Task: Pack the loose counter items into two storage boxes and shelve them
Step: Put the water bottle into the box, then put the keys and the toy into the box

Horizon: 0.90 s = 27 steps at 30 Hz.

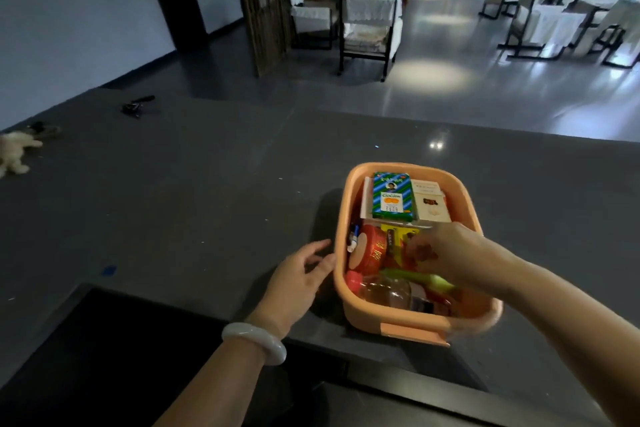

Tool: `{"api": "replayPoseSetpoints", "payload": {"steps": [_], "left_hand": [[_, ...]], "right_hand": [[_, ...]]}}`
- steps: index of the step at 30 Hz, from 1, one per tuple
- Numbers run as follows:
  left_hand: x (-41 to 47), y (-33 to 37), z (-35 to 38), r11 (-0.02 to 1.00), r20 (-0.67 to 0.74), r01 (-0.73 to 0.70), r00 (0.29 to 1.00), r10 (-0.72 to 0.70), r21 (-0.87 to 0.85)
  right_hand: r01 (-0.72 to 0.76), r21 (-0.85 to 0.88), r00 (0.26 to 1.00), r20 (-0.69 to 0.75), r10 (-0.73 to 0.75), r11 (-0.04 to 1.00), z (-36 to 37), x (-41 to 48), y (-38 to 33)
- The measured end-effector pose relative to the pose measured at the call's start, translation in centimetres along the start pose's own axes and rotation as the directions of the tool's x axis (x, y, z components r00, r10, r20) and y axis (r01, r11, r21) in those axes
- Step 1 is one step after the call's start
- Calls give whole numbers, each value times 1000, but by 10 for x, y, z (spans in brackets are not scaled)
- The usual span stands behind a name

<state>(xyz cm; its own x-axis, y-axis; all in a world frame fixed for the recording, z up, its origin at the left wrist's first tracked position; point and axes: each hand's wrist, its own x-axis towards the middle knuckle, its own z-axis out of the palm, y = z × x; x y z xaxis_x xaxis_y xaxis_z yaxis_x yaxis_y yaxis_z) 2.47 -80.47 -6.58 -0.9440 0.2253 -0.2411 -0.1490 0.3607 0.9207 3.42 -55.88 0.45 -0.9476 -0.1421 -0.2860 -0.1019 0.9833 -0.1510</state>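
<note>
- Head cam: right hand point(446, 253) is down inside the orange storage box point(341, 215), fingers curled over the middle of the pile. Looks like it's on something small and dark, but it's blurry, so I honestly can't tell if it's gripping or just nudging.
- Left hand point(298, 281) is relaxed and open, fingertips right at the box's left wall, holding nothing. White bangle point(254, 340) on that wrist.
- Box sits on the bench point(207, 201) near the front edge and it's pretty full: green packet point(392, 198) and a cream carton point(432, 204) at the far end, red round tin point(372, 248) and a yellow card pack point(398, 236) in the middle, clear bottle point(391, 291) with a red cap lying across the near end, green tube point(415, 277) on top of it.
- My read: this is the tuck-and-settle step. I'd press the left palm flat on the wall so the box doesn't skate, then lay things flat in the gaps instead of stacking higher.
- Keep the bottle low and wedged, since it'll roll when the box gets carried to the shelf.
- Far left of the bench there's a plush toy point(14, 152) and some dark bits point(136, 106), well apart from the box and not packed yet. Probably second-box stuff; I don't see that box here.
</note>
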Motion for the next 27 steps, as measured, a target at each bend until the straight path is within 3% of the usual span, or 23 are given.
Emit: {"api": "replayPoseSetpoints", "payload": {"steps": [6, 14, 20, 27], "left_hand": [[-3, 5, -60, 959, -243, 9, 968, 62, 282], [-27, 4, -155, 881, -487, 200, 872, 39, 429], [-64, -8, -208, 835, -596, 317, 802, 17, 450], [-79, -32, -269, 786, -657, 440, 752, -57, 435]], "right_hand": [[156, -91, 966, -192, -171, 984, -48, 40, -74], [457, 2, 886, -92, -455, 890, -55, 120, -190], [584, 5, 811, -64, -582, 812, -42, 158, -265], [631, -1, 776, 7, -631, 776, -31, 195, -333]]}}
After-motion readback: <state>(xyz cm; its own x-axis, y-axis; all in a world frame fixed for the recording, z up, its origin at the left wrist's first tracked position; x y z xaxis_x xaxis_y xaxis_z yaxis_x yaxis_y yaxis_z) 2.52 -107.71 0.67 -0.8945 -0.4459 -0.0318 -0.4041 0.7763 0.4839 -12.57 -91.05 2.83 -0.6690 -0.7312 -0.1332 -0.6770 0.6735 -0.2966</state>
